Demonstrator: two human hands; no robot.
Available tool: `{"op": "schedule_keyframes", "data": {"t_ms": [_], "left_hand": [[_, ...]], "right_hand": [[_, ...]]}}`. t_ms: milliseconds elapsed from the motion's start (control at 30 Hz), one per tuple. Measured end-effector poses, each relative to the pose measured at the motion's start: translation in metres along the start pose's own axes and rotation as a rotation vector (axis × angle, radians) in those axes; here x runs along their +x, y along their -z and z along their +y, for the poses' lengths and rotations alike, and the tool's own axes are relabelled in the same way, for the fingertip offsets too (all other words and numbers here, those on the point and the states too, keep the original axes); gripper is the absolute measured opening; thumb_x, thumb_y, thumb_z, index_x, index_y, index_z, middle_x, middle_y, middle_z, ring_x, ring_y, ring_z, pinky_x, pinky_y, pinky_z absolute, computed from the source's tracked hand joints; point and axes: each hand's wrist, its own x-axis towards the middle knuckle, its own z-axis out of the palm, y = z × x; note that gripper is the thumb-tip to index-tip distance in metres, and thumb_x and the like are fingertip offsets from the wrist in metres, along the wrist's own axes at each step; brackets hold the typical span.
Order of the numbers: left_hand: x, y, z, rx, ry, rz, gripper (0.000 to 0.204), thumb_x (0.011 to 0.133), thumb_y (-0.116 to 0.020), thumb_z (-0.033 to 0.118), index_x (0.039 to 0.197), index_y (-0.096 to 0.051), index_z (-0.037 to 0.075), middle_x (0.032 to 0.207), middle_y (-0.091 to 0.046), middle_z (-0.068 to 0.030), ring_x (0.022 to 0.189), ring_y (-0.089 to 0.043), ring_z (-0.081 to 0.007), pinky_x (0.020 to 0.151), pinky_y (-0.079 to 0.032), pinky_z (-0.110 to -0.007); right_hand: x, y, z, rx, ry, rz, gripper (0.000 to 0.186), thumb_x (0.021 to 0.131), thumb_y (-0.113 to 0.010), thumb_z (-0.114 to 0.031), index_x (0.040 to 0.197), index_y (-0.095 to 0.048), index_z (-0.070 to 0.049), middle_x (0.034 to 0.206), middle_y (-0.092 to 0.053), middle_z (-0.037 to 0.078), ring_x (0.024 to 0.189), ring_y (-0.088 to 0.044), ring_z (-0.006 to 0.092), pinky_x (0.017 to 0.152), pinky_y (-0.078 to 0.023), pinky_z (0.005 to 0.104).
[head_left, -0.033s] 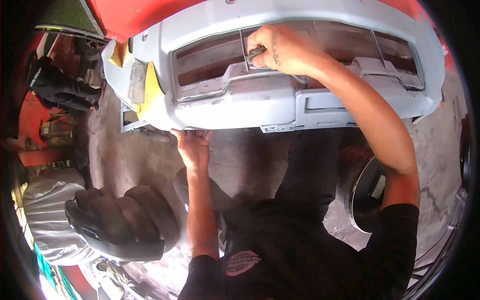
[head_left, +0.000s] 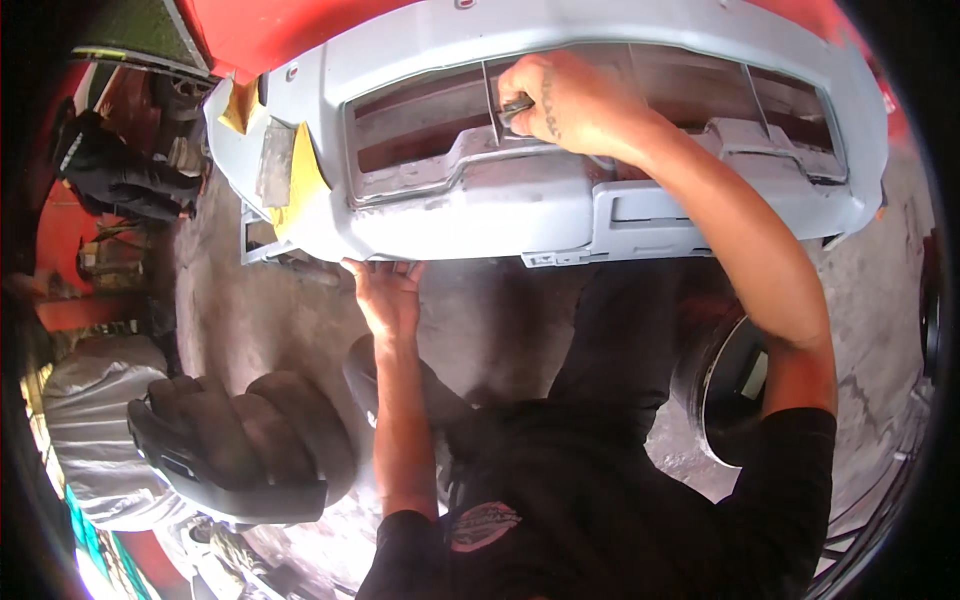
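Observation:
A light grey car bumper (head_left: 470, 215) spans the upper part of the head view, with a wide opening divided by thin slats. In that opening my right hand (head_left: 565, 100) is closed round a small dark piece (head_left: 516, 106), pressed beside one upright slat (head_left: 490, 95). Fingers cover most of the piece, so its kind is unclear. Lower down, my left hand (head_left: 388, 298) grips the bumper's near lower edge, its fingertips partly hidden beneath it. Yellow sheets (head_left: 304, 180) and a grey rectangular pad (head_left: 276, 165) lie on the bumper's left end.
A red panel (head_left: 270, 30) stands behind the bumper. On the floor at left sit a dark curved, ridged part (head_left: 240, 440) and a pale covering (head_left: 95, 420). By my right elbow lies a round black wheel-like object (head_left: 728, 400). Another person in dark clothes (head_left: 125, 175) is at far left.
My right hand and the dark piece have shifted very slightly at the slat. My left hand keeps its place on the lower edge.

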Motion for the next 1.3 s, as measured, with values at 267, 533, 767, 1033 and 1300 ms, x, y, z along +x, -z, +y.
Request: {"op": "schedule_keyframes", "data": {"t_ms": [267,533,767,1033,1300], "left_hand": [[-0.003,-0.011,-0.017,-0.08,0.027,-0.104,0.093,0.097,-0.053,0.072,0.159,-0.025,0.009,0.158,-0.034,-0.017,0.144,-0.04,-0.0371,0.109,-0.046,-0.061],[0.012,0.0,-0.038,-0.06,-0.055,-0.059,0.084,0.093,-0.068,0.061,0.149,-0.039,0.006,0.143,-0.051,-0.0149,0.124,-0.061,-0.0326,0.089,-0.064,-0.051],[0.013,0.002,-0.035,-0.049,-0.079,-0.02,0.083,0.09,-0.075,0.056,0.145,-0.041,0.004,0.135,-0.055,-0.0165,0.115,-0.067,-0.0309,0.079,-0.068,-0.047],[0.012,-0.006,-0.032,-0.083,-0.078,-0.034,0.086,0.09,-0.077,0.053,0.147,-0.035,0.004,0.136,-0.053,-0.0173,0.119,-0.065,-0.0302,0.083,-0.067,-0.051],[0.011,-0.001,-0.026,-0.075,-0.056,-0.079,0.083,0.092,-0.076,0.05,0.147,-0.033,0.005,0.135,-0.053,-0.0156,0.121,-0.063,-0.0315,0.09,-0.064,-0.057]], "right_hand": [[0.016,-0.014,0.024,0.375,0.101,0.011,0.024,0.087,-0.079,-0.012,0.107,-0.07,-0.001,0.098,-0.073,0.014,0.093,-0.07,0.0323,0.086,-0.054,0.0417],[0.023,-0.032,-0.044,-0.339,0.121,0.046,0.018,0.079,-0.078,-0.012,0.092,-0.071,-0.002,0.096,-0.074,0.02,0.093,-0.073,0.0378,0.081,-0.058,0.0487],[0.011,-0.034,-0.027,-0.28,0.051,0.073,0.017,0.082,-0.073,-0.012,0.093,-0.066,-0.002,0.087,-0.068,0.022,0.093,-0.069,0.0408,0.081,-0.055,0.0506],[0.05,-0.054,-0.036,-0.62,0.181,0.201,0.015,0.092,-0.07,-0.013,0.09,-0.064,0.0,0.078,-0.069,0.02,0.072,-0.069,0.0321,0.069,-0.051,0.0478],[-0.017,-0.011,-0.036,-0.107,0.077,0.48,0.017,0.093,-0.071,-0.017,0.102,-0.068,-0.003,0.087,-0.069,0.018,0.083,-0.068,0.0377,0.077,-0.053,0.0463]]}}
